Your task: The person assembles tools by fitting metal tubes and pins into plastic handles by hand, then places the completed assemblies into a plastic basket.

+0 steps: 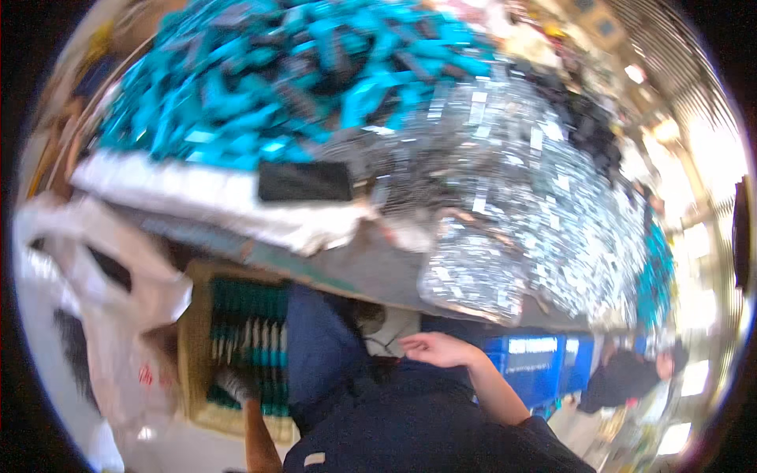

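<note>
My left hand (235, 386), which looks to be in a pale glove, reaches down into a yellowish crate (192, 347) at the lower left. It is at the rows of narrow teal and silver pieces (251, 339) stacked there. Blur hides its fingers, so whether it grips a piece does not show. My right hand (434, 348) is bare and held in front of my body, below the table edge, fingers loosely stretched out with nothing in them. A big heap of teal and dark pieces (260, 87) covers the table's left part. Beside it lies a heap of shiny silver pieces (568, 205).
A flat black rectangular object (305, 182) rests on white sheeting (181, 185) along the table's front edge. A whitish plastic bag (118, 315) hangs left of the crate. Blue boxes (528, 363) stand under the table at right. Another person (631, 378) is farther right.
</note>
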Demonstrator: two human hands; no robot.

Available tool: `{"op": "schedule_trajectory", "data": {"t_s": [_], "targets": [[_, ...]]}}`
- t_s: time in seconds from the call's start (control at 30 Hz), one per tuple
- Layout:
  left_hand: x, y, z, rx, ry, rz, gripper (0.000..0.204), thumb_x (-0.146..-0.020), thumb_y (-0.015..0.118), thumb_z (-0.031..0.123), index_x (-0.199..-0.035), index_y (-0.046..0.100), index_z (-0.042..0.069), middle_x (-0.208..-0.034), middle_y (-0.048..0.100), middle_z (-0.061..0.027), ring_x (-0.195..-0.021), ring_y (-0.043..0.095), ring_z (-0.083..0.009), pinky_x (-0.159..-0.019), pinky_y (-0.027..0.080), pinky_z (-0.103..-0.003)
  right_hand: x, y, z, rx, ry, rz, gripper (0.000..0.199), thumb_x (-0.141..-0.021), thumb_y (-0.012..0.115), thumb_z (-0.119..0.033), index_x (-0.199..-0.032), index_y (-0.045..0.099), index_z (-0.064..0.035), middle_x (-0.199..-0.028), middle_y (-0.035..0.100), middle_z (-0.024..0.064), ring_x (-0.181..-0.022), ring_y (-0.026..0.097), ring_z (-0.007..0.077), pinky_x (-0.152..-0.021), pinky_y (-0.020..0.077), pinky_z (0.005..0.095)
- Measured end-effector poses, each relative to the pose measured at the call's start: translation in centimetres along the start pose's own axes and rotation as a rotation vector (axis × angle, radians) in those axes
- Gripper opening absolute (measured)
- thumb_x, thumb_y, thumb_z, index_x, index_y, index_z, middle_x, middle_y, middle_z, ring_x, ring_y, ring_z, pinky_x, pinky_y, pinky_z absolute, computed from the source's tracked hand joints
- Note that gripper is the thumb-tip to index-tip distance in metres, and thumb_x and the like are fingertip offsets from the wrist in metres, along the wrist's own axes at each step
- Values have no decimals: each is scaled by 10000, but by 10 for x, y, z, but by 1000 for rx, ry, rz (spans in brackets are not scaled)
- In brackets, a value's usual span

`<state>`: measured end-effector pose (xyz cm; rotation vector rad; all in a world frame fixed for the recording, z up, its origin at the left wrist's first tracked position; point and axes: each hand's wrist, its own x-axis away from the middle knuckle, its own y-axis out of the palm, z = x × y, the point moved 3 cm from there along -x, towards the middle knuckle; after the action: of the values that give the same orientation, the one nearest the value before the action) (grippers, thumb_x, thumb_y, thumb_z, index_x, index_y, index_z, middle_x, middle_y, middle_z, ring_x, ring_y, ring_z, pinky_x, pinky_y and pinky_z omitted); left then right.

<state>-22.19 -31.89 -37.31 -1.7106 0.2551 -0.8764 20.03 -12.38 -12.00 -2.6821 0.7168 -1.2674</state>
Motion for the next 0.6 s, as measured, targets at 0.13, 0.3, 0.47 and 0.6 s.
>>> {"op": "schedule_trajectory", "data": {"t_s": [0.13,0.3,0.47,0.6], "targets": [[40,-168,103,643,253,541,603,-944,416,425,-1351,390,-19,-1425,336,-232,-1322,306,-381,-1089,223,-481,89,-43,-47,-263,-236,-119,517,-931,547,-230,-1374,379,-21,-1264,549,141,-1109,561,200,-981,426,329],[134,-344,230,924,946,1026,610,-916,431,463,-1309,442,-3,-1386,373,-222,-1307,304,-400,-1076,207,-507,152,-125,-42,-291,-355,491,444,-924,558,-198,-1343,451,-92,-1133,621,77,-1004,590,148,-888,463,307],[127,-340,298,910,976,906,580,-900,477,411,-1320,427,13,-1381,376,-222,-1315,293,-404,-1084,196,-519,152,-240,4,91,-45,1253,427,-856,616,-237,-1253,535,-98,-1076,635,120,-932,635,261,-795,493,350],[147,-339,323,554,957,980,563,-886,483,424,-1262,472,5,-1322,457,-178,-1295,320,-382,-1070,202,-529,138,-334,31,522,-67,1494,362,-822,601,-172,-1175,586,-95,-1097,612,142,-921,625,309,-790,495,385]]}}
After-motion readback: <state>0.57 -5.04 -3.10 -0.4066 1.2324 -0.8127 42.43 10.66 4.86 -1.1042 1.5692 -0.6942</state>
